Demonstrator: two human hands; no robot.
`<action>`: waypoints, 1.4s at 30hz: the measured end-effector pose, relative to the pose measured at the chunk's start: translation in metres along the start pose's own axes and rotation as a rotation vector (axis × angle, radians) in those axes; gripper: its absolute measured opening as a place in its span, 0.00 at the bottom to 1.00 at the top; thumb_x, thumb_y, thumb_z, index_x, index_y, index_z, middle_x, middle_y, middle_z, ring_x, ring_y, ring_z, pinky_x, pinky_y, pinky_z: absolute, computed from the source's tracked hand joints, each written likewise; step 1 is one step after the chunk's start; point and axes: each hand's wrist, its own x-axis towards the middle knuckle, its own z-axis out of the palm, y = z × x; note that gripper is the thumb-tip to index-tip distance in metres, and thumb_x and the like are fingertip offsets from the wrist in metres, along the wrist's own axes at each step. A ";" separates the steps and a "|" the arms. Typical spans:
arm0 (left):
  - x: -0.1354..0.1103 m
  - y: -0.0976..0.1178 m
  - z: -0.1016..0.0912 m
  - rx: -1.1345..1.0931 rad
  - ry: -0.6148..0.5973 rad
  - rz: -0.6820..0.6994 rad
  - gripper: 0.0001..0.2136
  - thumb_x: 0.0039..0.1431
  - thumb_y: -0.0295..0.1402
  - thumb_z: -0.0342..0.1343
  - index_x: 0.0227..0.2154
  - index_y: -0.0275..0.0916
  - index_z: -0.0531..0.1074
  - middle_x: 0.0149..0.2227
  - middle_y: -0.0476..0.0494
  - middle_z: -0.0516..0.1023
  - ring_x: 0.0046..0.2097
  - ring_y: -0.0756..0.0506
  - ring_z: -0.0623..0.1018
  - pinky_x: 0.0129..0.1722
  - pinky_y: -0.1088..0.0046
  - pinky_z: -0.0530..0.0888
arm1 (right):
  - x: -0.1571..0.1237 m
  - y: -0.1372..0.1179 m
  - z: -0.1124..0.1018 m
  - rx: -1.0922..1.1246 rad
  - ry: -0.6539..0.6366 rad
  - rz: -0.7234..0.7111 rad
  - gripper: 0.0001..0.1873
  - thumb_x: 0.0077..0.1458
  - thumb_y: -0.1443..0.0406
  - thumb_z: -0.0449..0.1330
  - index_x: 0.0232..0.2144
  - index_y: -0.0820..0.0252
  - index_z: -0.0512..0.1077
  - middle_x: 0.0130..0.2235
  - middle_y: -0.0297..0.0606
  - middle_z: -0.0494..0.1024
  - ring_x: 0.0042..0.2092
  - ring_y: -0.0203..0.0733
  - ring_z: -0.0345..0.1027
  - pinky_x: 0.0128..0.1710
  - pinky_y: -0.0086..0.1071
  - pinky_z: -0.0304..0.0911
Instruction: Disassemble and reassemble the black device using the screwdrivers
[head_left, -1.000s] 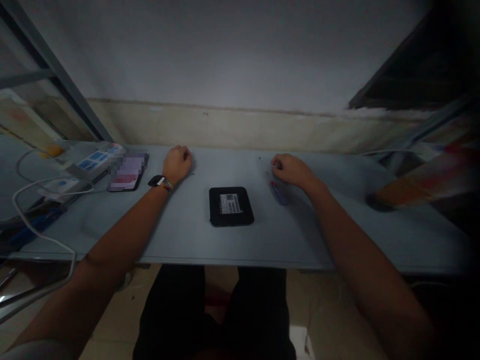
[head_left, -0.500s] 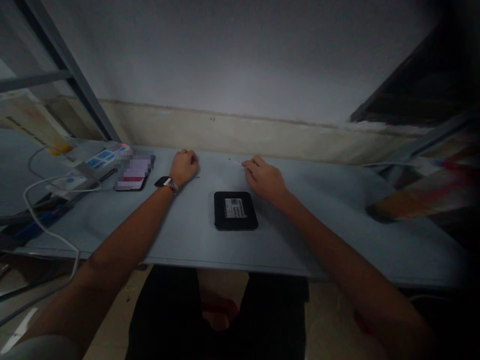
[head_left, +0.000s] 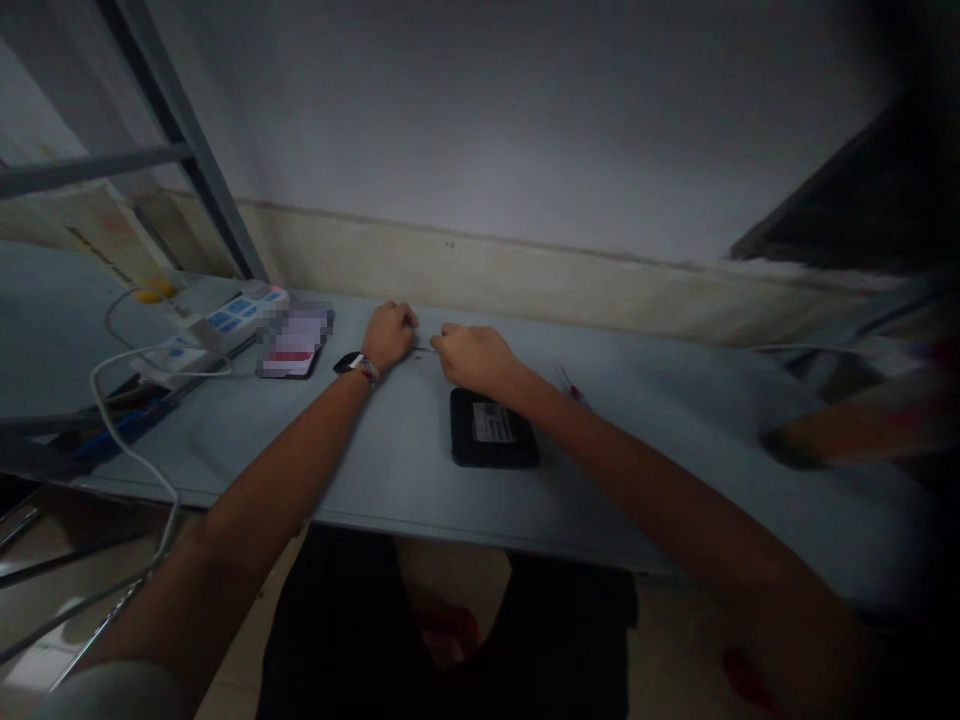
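Note:
My left hand (head_left: pixel 389 334) rests on the far part of the desk with its fingers curled in; what they hold, if anything, is hidden. Just to the right, my right hand (head_left: pixel 478 357) is closed on a thin rod (head_left: pixel 425 349) that spans the gap between both hands. Its kind is too small to make out. A black flat box (head_left: pixel 491 430) with a white label lies below my right hand, partly covered by the wrist. Beyond my right forearm lies a screwdriver (head_left: pixel 574 388) with a thin shaft and reddish handle.
Left of my left hand lies a phone (head_left: pixel 294 345) with its screen lit, beside a white power strip (head_left: pixel 240 312) and looping cables (head_left: pixel 101 400). A blurred bottle-like object (head_left: pixel 840 430) is at the right. The wall (head_left: pixel 480 270) runs behind the grey desk (head_left: pixel 390 470).
The screwdriver, earlier in my right hand, now lies on the desk to its right. My right hand has moved left, close to my left hand, and pinches a thin rod. The view has shifted slightly.

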 end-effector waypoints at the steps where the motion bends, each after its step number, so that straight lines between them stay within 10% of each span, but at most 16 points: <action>1: 0.000 0.000 0.001 -0.001 0.002 -0.003 0.15 0.54 0.20 0.52 0.39 0.37 0.80 0.42 0.35 0.80 0.49 0.37 0.77 0.57 0.53 0.72 | 0.000 0.000 0.001 0.004 -0.004 0.003 0.19 0.67 0.70 0.51 0.49 0.62 0.82 0.48 0.53 0.83 0.41 0.52 0.78 0.35 0.41 0.63; 16: -0.002 0.006 -0.001 0.000 0.023 0.011 0.11 0.58 0.22 0.52 0.38 0.38 0.77 0.42 0.34 0.79 0.48 0.36 0.77 0.55 0.52 0.74 | -0.050 0.061 0.009 0.293 0.118 0.155 0.17 0.67 0.67 0.55 0.48 0.61 0.83 0.48 0.47 0.86 0.48 0.50 0.79 0.46 0.39 0.68; 25: -0.012 0.038 -0.014 -0.052 -0.057 0.302 0.07 0.62 0.27 0.53 0.40 0.40 0.73 0.43 0.39 0.76 0.49 0.38 0.77 0.56 0.55 0.75 | -0.080 0.087 0.028 0.530 0.262 0.066 0.16 0.66 0.67 0.56 0.45 0.62 0.84 0.43 0.47 0.86 0.44 0.47 0.79 0.49 0.39 0.68; 42: -0.013 0.031 -0.008 -0.120 -0.082 0.404 0.07 0.60 0.27 0.53 0.38 0.40 0.74 0.40 0.42 0.75 0.43 0.40 0.77 0.48 0.59 0.76 | -0.106 0.081 0.000 0.856 0.056 -0.144 0.12 0.64 0.66 0.60 0.41 0.59 0.85 0.41 0.42 0.88 0.42 0.43 0.81 0.45 0.35 0.69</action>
